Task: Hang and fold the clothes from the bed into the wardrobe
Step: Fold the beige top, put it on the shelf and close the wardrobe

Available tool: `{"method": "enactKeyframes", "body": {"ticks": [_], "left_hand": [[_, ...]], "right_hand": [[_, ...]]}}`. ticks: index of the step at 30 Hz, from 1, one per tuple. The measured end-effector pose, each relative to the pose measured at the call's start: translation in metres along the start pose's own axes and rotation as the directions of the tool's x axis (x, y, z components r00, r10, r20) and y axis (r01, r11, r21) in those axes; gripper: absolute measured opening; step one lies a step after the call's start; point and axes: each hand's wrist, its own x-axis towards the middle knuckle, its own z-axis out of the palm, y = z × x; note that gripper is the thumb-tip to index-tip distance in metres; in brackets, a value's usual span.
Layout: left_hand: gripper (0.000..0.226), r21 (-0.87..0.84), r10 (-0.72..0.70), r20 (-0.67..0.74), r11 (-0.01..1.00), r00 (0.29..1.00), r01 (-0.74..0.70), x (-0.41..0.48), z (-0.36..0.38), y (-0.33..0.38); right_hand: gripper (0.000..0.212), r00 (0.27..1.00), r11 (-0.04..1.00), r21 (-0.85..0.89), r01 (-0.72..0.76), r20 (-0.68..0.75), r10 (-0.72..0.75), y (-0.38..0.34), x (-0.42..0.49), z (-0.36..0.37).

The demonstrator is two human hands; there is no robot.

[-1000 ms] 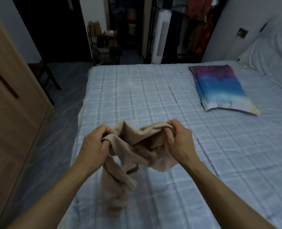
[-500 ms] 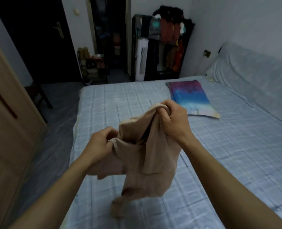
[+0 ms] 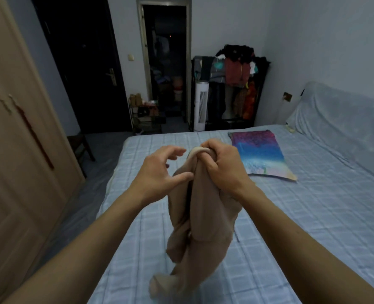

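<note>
A bedroom in a home. Marked as such by a wide bed (image 3: 313, 216) made up in pale blue check, with a multicoloured pillow (image 3: 258, 154) near its far edge. To the left, a wooden wardrobe (image 3: 17, 150); past the bed's far edge, an open rack (image 3: 230, 122) crowded with hanging clothes (image 3: 236, 72), a white tower fan (image 3: 201, 106) beside it, and a dark door (image 3: 83, 73).

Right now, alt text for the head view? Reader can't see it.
The right hand grips the bunched top of a beige garment, which hangs down over a blue checked bed, while the left hand is open, fingers spread, beside the cloth. A colourful pillow lies farther up the bed, and a wooden wardrobe door stands at the left.
</note>
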Motion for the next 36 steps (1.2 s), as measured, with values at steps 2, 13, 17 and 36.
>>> {"method": "enactKeyframes", "body": {"ticks": [2, 13, 17, 36], "left_hand": [[0.047, 0.010, 0.065, -0.048, 0.998, 0.997, -0.065, 0.004, 0.011, 0.029], [0.017, 0.069, 0.106, 0.003, 0.992, 0.994, -0.106, 0.017, 0.038, 0.061], [0.022, 0.071, 0.129, -0.069, 0.990, 0.989, -0.124, 0.017, 0.027, 0.064], [0.013, 0.187, 0.012, -0.176, 0.982, 0.984, 0.021, 0.000, -0.074, 0.019]], "right_hand": [[0.006, 0.998, 1.000, 0.011, 0.029, 0.057, -0.029, -0.001, -0.005, -0.010], [0.013, 0.990, 1.000, 0.023, -0.003, 0.140, 0.000, 0.025, -0.045, -0.054], [0.019, 0.958, 0.997, -0.037, -0.063, 0.278, 0.071, 0.046, -0.064, -0.069], [0.012, 0.995, 0.980, 0.193, -0.053, -0.067, 0.067, -0.025, -0.003, -0.066]]}}
